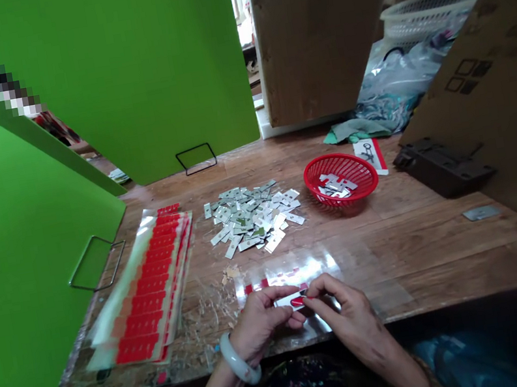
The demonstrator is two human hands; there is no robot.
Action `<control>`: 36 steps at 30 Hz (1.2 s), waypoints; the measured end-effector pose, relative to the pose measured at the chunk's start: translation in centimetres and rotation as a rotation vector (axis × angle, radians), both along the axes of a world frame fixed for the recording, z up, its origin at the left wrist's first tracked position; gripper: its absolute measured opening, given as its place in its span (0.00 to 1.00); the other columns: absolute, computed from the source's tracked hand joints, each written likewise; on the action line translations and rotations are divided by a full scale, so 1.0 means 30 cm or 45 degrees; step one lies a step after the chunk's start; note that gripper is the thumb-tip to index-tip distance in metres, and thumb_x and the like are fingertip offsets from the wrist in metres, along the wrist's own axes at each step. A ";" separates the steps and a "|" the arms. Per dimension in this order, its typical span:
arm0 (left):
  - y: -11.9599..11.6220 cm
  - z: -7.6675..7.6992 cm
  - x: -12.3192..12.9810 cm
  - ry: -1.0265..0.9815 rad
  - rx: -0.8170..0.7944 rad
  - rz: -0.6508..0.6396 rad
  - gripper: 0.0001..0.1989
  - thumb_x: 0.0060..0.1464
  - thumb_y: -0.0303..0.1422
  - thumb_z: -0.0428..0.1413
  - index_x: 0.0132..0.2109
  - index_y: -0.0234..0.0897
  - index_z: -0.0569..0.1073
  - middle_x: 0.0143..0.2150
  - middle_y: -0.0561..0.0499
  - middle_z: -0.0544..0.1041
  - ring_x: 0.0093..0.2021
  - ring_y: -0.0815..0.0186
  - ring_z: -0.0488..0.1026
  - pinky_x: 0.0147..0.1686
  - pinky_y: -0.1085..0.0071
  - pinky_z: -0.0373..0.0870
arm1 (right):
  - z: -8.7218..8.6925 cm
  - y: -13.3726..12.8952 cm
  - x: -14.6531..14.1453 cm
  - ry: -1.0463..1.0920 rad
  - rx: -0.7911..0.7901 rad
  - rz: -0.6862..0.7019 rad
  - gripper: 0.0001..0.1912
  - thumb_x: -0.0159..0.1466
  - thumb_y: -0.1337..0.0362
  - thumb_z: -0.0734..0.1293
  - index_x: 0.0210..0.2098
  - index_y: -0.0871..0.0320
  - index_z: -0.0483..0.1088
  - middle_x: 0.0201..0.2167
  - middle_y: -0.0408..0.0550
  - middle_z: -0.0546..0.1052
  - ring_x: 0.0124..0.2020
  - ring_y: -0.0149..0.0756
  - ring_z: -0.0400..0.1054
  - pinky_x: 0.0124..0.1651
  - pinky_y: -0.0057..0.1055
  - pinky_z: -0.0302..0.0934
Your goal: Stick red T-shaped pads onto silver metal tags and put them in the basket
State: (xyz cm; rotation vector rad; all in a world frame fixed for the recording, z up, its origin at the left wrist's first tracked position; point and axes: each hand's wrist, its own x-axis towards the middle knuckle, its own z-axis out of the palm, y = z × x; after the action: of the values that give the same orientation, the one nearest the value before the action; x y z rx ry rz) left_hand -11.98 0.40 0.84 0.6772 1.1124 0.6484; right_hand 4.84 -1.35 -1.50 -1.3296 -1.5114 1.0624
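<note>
Near the table's front edge, my left hand [263,321] holds a small flat metal plate [282,302] between thumb and fingers. A red sticker [297,302] shows at the plate's right end. Closed in a pinch, my right hand [344,308] has thumb and forefinger at the sticker's right edge; whether the sticker is fully stuck down I cannot tell. Under both hands lies a clear plastic sheet [313,265] with a few red pieces on it. Beyond it is a loose heap of similar metal plates [255,214].
Layered sheets of red stickers [142,285] lie at the left. A red basket [361,187] with several plates stands right of the heap. Green boards [144,74] rise at the left and back, cardboard boxes [312,39] behind. A dark metal block [443,169] sits at the right.
</note>
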 end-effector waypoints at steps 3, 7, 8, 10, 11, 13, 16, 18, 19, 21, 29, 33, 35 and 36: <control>0.002 0.008 0.002 -0.013 0.013 -0.020 0.18 0.41 0.25 0.61 0.44 0.29 0.77 0.26 0.46 0.80 0.26 0.68 0.75 0.33 0.73 0.70 | -0.001 -0.002 -0.002 -0.004 0.005 -0.007 0.06 0.60 0.64 0.62 0.27 0.56 0.67 0.26 0.42 0.72 0.29 0.32 0.66 0.33 0.24 0.60; 0.006 0.020 0.006 -0.005 0.003 -0.024 0.18 0.41 0.24 0.62 0.43 0.30 0.77 0.27 0.46 0.80 0.26 0.68 0.75 0.34 0.72 0.71 | 0.000 -0.003 -0.001 0.003 0.001 -0.004 0.06 0.61 0.65 0.63 0.27 0.57 0.67 0.27 0.42 0.72 0.30 0.32 0.66 0.34 0.25 0.60; 0.006 0.023 0.007 -0.005 0.001 -0.023 0.18 0.40 0.24 0.62 0.43 0.30 0.77 0.27 0.46 0.80 0.27 0.68 0.75 0.34 0.73 0.71 | 0.000 -0.003 -0.001 0.002 0.000 0.000 0.05 0.61 0.65 0.62 0.28 0.57 0.66 0.27 0.42 0.72 0.30 0.32 0.66 0.34 0.25 0.60; 0.006 0.024 0.008 -0.010 0.002 -0.019 0.18 0.40 0.24 0.62 0.43 0.30 0.77 0.27 0.46 0.80 0.27 0.68 0.75 0.34 0.73 0.71 | -0.001 -0.004 -0.001 -0.001 0.001 0.007 0.05 0.61 0.65 0.62 0.28 0.57 0.66 0.27 0.43 0.72 0.30 0.32 0.66 0.34 0.25 0.60; 0.005 0.024 0.009 -0.014 0.001 -0.017 0.18 0.40 0.24 0.62 0.43 0.30 0.77 0.27 0.46 0.80 0.27 0.68 0.75 0.34 0.73 0.71 | -0.002 -0.004 -0.001 -0.003 0.003 0.007 0.05 0.61 0.65 0.62 0.28 0.57 0.66 0.27 0.43 0.72 0.30 0.32 0.65 0.34 0.25 0.60; 0.003 0.022 0.009 -0.024 -0.006 -0.010 0.18 0.40 0.24 0.63 0.43 0.30 0.77 0.27 0.46 0.80 0.27 0.68 0.76 0.35 0.72 0.71 | -0.004 -0.005 -0.002 -0.008 0.005 0.003 0.05 0.61 0.65 0.62 0.28 0.56 0.66 0.27 0.43 0.72 0.30 0.32 0.65 0.34 0.25 0.61; 0.001 0.018 0.009 -0.042 -0.019 0.001 0.18 0.40 0.25 0.63 0.43 0.31 0.77 0.28 0.46 0.80 0.28 0.67 0.76 0.36 0.72 0.72 | -0.008 -0.005 -0.003 -0.015 0.008 0.000 0.06 0.61 0.65 0.62 0.28 0.57 0.66 0.27 0.43 0.72 0.30 0.32 0.65 0.35 0.26 0.61; 0.001 0.017 0.009 -0.041 -0.022 0.005 0.18 0.40 0.25 0.63 0.43 0.30 0.77 0.29 0.46 0.80 0.29 0.67 0.77 0.36 0.72 0.72 | -0.009 -0.005 -0.003 -0.014 0.011 -0.001 0.06 0.61 0.65 0.62 0.28 0.56 0.66 0.27 0.43 0.72 0.30 0.32 0.65 0.35 0.25 0.61; 0.001 0.017 0.010 -0.039 -0.022 0.006 0.18 0.40 0.25 0.63 0.43 0.30 0.77 0.29 0.45 0.80 0.29 0.67 0.77 0.36 0.72 0.72 | -0.009 -0.005 -0.003 -0.014 0.012 -0.003 0.06 0.61 0.65 0.62 0.28 0.56 0.66 0.27 0.43 0.72 0.30 0.32 0.65 0.34 0.25 0.60; 0.002 0.015 0.011 -0.034 -0.023 0.007 0.18 0.40 0.25 0.63 0.43 0.30 0.77 0.29 0.45 0.80 0.29 0.67 0.77 0.37 0.71 0.72 | -0.010 -0.004 -0.003 -0.020 0.007 -0.004 0.06 0.62 0.65 0.62 0.28 0.56 0.66 0.27 0.42 0.72 0.30 0.32 0.66 0.34 0.25 0.60; 0.003 0.018 0.014 -0.035 -0.023 0.018 0.18 0.40 0.24 0.62 0.42 0.30 0.77 0.30 0.44 0.80 0.30 0.67 0.77 0.36 0.72 0.72 | -0.004 -0.005 -0.004 -0.039 0.014 -0.009 0.06 0.62 0.65 0.62 0.28 0.56 0.65 0.27 0.42 0.71 0.30 0.32 0.65 0.34 0.24 0.59; 0.006 0.014 0.013 -0.045 -0.028 0.025 0.17 0.40 0.24 0.62 0.42 0.29 0.77 0.31 0.44 0.80 0.30 0.67 0.77 0.37 0.72 0.72 | 0.001 -0.005 -0.004 -0.039 0.017 -0.001 0.06 0.62 0.65 0.62 0.28 0.56 0.65 0.27 0.42 0.71 0.30 0.32 0.65 0.34 0.24 0.59; 0.007 0.010 0.012 -0.051 -0.031 0.029 0.18 0.40 0.24 0.63 0.42 0.29 0.77 0.31 0.44 0.80 0.30 0.67 0.77 0.37 0.71 0.72 | -0.001 -0.005 -0.005 -0.037 0.023 0.006 0.06 0.62 0.65 0.61 0.28 0.56 0.65 0.28 0.42 0.71 0.30 0.32 0.65 0.35 0.25 0.59; 0.006 0.008 0.012 -0.054 -0.032 0.030 0.18 0.40 0.24 0.63 0.42 0.29 0.77 0.31 0.44 0.80 0.30 0.67 0.77 0.37 0.71 0.72 | -0.002 -0.005 -0.006 -0.034 0.022 0.009 0.06 0.62 0.66 0.61 0.28 0.56 0.65 0.28 0.42 0.71 0.31 0.32 0.65 0.35 0.25 0.59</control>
State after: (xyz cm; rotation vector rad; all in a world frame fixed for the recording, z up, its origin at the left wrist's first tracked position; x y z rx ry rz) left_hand -11.62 0.58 1.08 0.6269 1.0893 0.6648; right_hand 4.66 -1.49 -1.57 -1.3323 -1.5430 1.0373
